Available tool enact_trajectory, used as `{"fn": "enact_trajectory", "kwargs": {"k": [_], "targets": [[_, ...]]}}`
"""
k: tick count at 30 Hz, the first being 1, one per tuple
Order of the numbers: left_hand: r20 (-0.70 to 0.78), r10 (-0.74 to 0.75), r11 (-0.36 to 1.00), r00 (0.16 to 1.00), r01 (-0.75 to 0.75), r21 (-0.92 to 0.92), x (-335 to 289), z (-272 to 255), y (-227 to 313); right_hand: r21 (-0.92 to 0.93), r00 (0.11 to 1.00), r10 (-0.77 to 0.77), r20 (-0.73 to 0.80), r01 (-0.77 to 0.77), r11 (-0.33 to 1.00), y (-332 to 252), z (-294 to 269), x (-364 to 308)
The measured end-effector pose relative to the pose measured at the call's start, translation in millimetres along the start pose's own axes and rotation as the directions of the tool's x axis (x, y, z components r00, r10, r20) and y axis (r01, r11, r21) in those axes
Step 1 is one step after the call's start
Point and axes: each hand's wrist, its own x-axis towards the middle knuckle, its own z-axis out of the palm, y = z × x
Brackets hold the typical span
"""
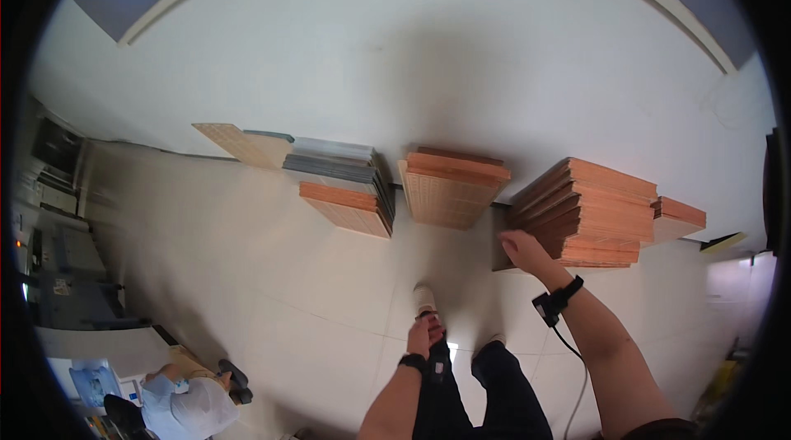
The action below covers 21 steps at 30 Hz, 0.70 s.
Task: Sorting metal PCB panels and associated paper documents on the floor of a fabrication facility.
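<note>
My right hand (523,250) reaches forward to the left front edge of a thick stack of reddish-brown boards (606,213). Its fingers are curled closed, and whether they grip a board's edge is hidden. My left hand (424,334) hangs low before my left leg, fingers bent together; what they hold, if anything, cannot be made out. Left of the thick stack, a smaller bundle of brown boards (453,197) leans on the wall. Further left are grey panels (334,166) with orange-edged boards (346,208) in front.
A thin tan perforated board (239,146) leans at the far left of the row. A small brown stack (680,217) stands at the right end. At the lower left, a person in light clothing (194,407) is beside a white desk (107,349). A cable (583,382) runs from my right wrist device.
</note>
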Motion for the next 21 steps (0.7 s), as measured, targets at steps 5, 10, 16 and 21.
{"fn": "enact_trajectory", "kwargs": {"k": [5, 10, 16, 21], "targets": [[0.071, 0.116, 0.993, 0.991, -0.115, -0.021, 44, 29, 112, -0.310, 0.965, -0.210, -0.159, 0.153, 0.938, -21, 3, 98], [0.210, 0.139, 0.986, 0.968, -0.156, 0.064, 86, 54, 183, -0.432, 0.982, -0.006, -0.188, -0.077, 0.899, -52, 19, 145], [0.332, 0.101, 0.994, 0.938, -0.111, 0.013, 107, 114, 208, -0.613, 0.961, -0.078, -0.264, -0.104, 0.784, -48, 34, 145], [0.336, 0.063, 0.998, 0.940, -0.056, -0.030, 119, 150, 219, -0.574, 0.956, -0.105, -0.275, -0.076, 0.815, -42, 39, 147]]}}
